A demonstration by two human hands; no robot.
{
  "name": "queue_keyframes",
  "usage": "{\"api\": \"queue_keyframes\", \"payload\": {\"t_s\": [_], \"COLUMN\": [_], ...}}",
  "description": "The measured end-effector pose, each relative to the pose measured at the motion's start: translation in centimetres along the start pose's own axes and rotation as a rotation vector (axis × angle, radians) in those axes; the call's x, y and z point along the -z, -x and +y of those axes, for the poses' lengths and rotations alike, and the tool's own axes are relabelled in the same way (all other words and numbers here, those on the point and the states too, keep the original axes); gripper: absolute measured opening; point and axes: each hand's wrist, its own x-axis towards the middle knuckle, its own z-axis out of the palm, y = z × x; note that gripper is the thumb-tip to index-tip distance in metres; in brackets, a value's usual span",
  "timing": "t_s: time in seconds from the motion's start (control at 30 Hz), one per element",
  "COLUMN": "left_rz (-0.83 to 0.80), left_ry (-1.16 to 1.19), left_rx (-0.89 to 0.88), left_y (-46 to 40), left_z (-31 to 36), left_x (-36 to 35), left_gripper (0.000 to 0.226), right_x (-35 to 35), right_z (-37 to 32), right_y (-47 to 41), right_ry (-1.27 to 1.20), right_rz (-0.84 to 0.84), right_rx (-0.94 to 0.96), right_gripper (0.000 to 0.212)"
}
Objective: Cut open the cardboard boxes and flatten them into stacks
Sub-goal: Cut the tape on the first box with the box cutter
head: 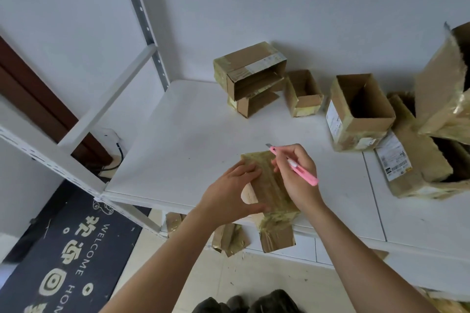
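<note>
**Taped box held at the table's edge, knife lifted above it**

We see a flattened, tape-covered cardboard box (269,185) lying at the near edge of a white table (183,140), one loose flap hanging over the rim toward the floor. The left hand (234,190) rests on the box's left side, fingers straight and spread across the tape, thumb along the near edge. The right hand (296,173) sits at the box's right side and grips a pink utility knife (295,164) like a pen, the short blade pointing up and left, just past the box's far corner. The box thus lies between the two hands, touched by both.

Farther back on the table we note two stacked boxes (250,76) near the wall, a small open box (304,94) just beside them, a taller open box (358,112) to the right, and larger torn boxes (432,140) at the right edge. Cardboard scraps (229,237) lie on the floor below the table, beside a dark welcome mat (71,256). A white metal shelf frame (76,160) stands at left.
</note>
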Motion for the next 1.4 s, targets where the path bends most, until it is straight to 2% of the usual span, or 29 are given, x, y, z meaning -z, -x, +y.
{"api": "queue_keyframes", "payload": {"t_s": [0.13, 0.23, 0.47, 0.67, 0.8, 0.93, 1.07, 1.4], "left_rz": [0.005, -0.014, -0.042, -0.055, -0.058, -0.052, -0.051, 0.000], "left_ry": [0.098, 0.150, 0.174, 0.151, 0.103, 0.074, 0.038, -0.132], "left_rx": [0.011, 0.022, 0.047, 0.098, 0.115, 0.126, 0.143, 0.095], "left_y": [-0.1, -0.1, -0.2, 0.0, 0.0, 0.1, 0.1, -0.3], "left_z": [0.1, -0.2, -0.1, 0.4, 0.7, 0.9, 0.9, 0.9], "left_x": [0.2, 0.2, 0.4, 0.6, 0.7, 0.6, 0.5, -0.1], "left_gripper": [0.091, 0.093, 0.092, 0.089, 0.087, 0.085, 0.084, 0.083], "right_x": [0.0, 0.0, -0.3, 0.0, 0.4, 1.1, 1.4, 4.3], "right_z": [0.5, 0.7, 0.9, 1.1, 0.5, 0.3, 0.1, -0.8], "right_y": [-0.2, -0.2, -0.1, -0.8, -1.0, -0.3, 0.1, 2.9], "right_ry": [0.079, 0.114, 0.216, 0.323, 0.330, 0.346, 0.367, 0.337], "right_rz": [-0.043, -0.061, -0.114, -0.228, -0.290, -0.325, -0.365, -0.407], "right_rx": [0.022, 0.031, 0.126, 0.217, 0.180, 0.133, 0.107, -0.026], "right_gripper": [0.002, 0.005, 0.010, 0.010, 0.012, 0.023, 0.017, 0.027]}}
